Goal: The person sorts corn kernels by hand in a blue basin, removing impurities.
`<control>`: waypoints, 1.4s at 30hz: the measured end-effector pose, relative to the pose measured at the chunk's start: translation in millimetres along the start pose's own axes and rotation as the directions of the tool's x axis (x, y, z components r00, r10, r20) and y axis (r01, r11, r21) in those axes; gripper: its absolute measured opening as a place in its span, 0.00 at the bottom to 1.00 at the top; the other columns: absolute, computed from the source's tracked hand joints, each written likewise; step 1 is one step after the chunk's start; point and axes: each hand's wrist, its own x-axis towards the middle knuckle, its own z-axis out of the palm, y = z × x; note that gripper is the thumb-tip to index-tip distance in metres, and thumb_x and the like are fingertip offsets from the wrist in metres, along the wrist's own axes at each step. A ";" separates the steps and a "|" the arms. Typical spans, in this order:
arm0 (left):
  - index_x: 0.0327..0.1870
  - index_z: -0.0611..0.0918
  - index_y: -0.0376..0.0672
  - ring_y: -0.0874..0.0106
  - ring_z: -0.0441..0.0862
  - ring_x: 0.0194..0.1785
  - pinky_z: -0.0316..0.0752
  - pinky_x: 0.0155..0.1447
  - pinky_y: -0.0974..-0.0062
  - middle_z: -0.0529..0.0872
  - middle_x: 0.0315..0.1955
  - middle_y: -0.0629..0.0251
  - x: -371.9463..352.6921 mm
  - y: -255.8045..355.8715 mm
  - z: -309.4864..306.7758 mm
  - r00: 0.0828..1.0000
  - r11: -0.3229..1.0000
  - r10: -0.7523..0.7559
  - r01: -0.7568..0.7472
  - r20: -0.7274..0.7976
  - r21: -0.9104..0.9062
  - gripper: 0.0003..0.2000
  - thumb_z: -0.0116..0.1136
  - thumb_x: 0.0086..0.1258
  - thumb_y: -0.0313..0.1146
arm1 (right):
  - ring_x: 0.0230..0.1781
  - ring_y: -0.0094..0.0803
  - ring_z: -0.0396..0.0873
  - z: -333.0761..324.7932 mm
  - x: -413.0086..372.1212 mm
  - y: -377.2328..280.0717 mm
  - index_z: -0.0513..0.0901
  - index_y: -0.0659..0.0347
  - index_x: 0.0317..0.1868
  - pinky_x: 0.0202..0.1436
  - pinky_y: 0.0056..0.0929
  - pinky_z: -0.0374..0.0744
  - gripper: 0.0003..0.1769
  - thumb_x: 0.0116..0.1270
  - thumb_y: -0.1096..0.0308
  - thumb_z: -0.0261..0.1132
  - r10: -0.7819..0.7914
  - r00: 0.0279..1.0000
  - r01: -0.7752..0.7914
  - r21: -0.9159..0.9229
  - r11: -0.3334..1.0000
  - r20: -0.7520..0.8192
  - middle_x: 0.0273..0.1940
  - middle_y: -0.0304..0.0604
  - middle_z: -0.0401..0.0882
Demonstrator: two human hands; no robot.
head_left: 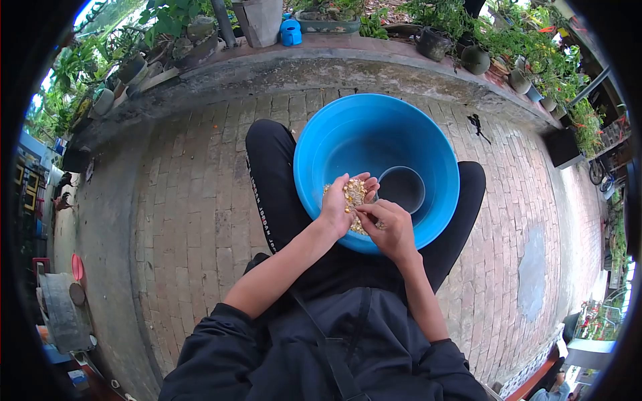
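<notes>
A large blue plastic tub (438,144) rests between my knees. Over its near side, my left hand (333,206) is cupped palm up and holds a heap of mixed grain (354,192), pale bits with yellow kernels. My right hand (393,230) is beside it, thumb and fingertips pinched together at the edge of the heap. Whatever lies between those fingertips is too small to make out. More grain shows in the tub below my hands. Inside the tub, to the right of the grain, sits a round grey bowl (402,190), partly covered by my right hand.
Brick paving (194,200) surrounds me. A low concrete ledge (321,73) with potted plants and a small blue watering can (290,32) runs across the far side. At the left are a chicken (62,201) and a red plastic item (77,266).
</notes>
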 end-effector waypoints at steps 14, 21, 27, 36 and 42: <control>0.57 0.74 0.34 0.61 0.79 0.57 0.75 0.63 0.66 0.83 0.51 0.52 -3.9 0.2 4.7 1.000 0.999 0.005 -0.004 -0.024 0.049 0.22 0.31 0.79 0.41 | 0.31 0.38 0.80 12.8 2.3 3.2 0.84 0.56 0.37 0.35 0.37 0.74 0.08 0.56 0.68 0.69 -0.102 0.993 0.107 -0.102 0.989 0.054 0.29 0.41 0.81; 0.57 0.74 0.34 0.61 0.79 0.57 0.74 0.63 0.65 0.83 0.51 0.52 3.1 -1.8 -3.3 1.000 1.000 -0.008 0.008 0.023 0.009 0.22 0.31 0.79 0.41 | 0.28 0.37 0.79 -3.4 4.5 8.6 0.85 0.58 0.37 0.33 0.35 0.75 0.08 0.55 0.71 0.69 -0.005 0.999 0.003 -0.049 0.999 -0.044 0.28 0.40 0.80; 0.57 0.73 0.31 0.60 0.80 0.56 0.77 0.61 0.66 0.82 0.50 0.50 2.6 -0.8 -4.1 0.999 0.999 0.031 -0.031 0.014 0.029 0.21 0.33 0.79 0.39 | 0.23 0.32 0.78 -26.3 -0.4 33.7 0.86 0.63 0.36 0.29 0.28 0.76 0.05 0.59 0.73 0.69 0.242 0.942 -0.256 -0.034 0.966 -0.232 0.25 0.43 0.79; 0.55 0.75 0.29 0.61 0.82 0.51 0.79 0.57 0.69 0.83 0.47 0.49 -2.2 -0.1 2.1 0.999 0.999 0.045 -0.045 -0.022 0.011 0.21 0.33 0.79 0.39 | 0.22 0.28 0.78 -32.2 0.1 36.3 0.86 0.66 0.37 0.29 0.24 0.75 0.04 0.62 0.75 0.68 0.306 0.888 -0.299 0.076 0.951 -0.344 0.26 0.44 0.81; 0.55 0.75 0.29 0.61 0.82 0.51 0.79 0.57 0.69 0.83 0.47 0.50 -2.6 0.0 2.1 0.999 0.999 0.042 -0.041 -0.021 0.010 0.21 0.33 0.79 0.39 | 0.23 0.29 0.78 -31.0 -0.4 26.3 0.86 0.66 0.37 0.29 0.25 0.75 0.04 0.61 0.76 0.68 0.291 0.898 -0.277 0.090 0.957 -0.330 0.26 0.44 0.81</control>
